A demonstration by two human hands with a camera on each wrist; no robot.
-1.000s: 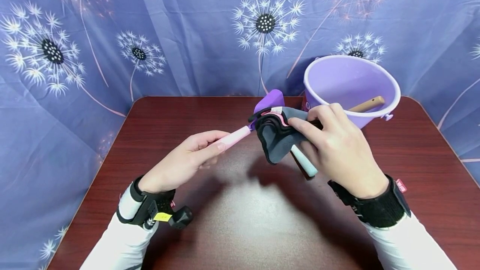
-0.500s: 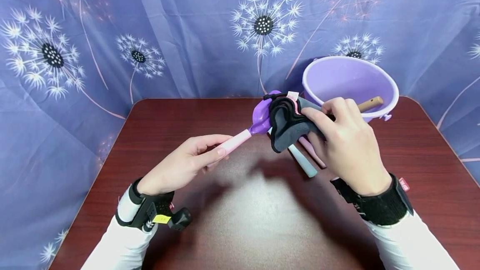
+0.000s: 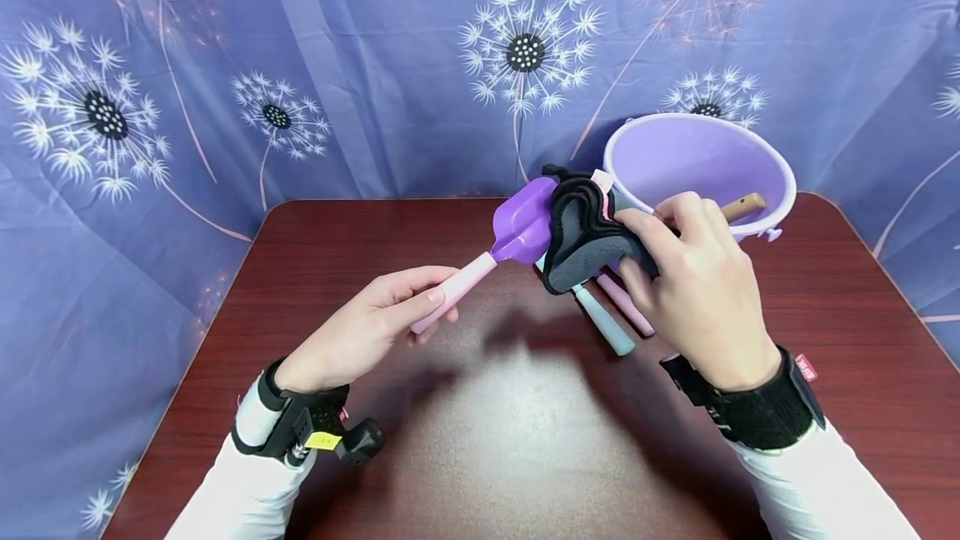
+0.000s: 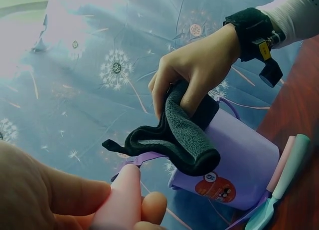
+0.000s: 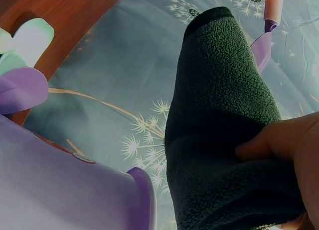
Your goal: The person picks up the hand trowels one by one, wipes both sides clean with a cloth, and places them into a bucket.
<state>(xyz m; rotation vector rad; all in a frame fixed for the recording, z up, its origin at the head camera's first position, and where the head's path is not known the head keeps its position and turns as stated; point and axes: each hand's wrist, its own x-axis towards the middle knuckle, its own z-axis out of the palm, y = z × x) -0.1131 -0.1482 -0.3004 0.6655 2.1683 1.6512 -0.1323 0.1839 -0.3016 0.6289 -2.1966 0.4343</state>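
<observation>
My left hand [image 3: 363,319] grips the pink handle of a small toy shovel [image 3: 519,230]. Its purple scoop points up and away, above the table. In my right hand [image 3: 693,286] is a bunched dark grey cloth [image 3: 588,244] with black edging and a small pale tag, pinched between thumb and fingers. The cloth's left part overlaps the right edge of the scoop; whether they touch there I cannot tell. From the right wrist view, the cloth [image 5: 219,100] hangs fuzzy side out, hiding most of the shovel.
A lilac bucket [image 3: 675,158] stands at the back right, a wooden handle [image 3: 742,207] sticking up inside it. Under the cloth, a mint-handled tool [image 3: 606,323] and a pink-handled tool [image 3: 628,307] lie on the dark red table [image 3: 337,248]. A dandelion-print curtain [image 3: 390,65] hangs behind.
The right hand has drawn the cloth rightward and slightly up, so more of the purple scoop shows. The shovel has tilted a little, while the left hand has stayed nearly in place.
</observation>
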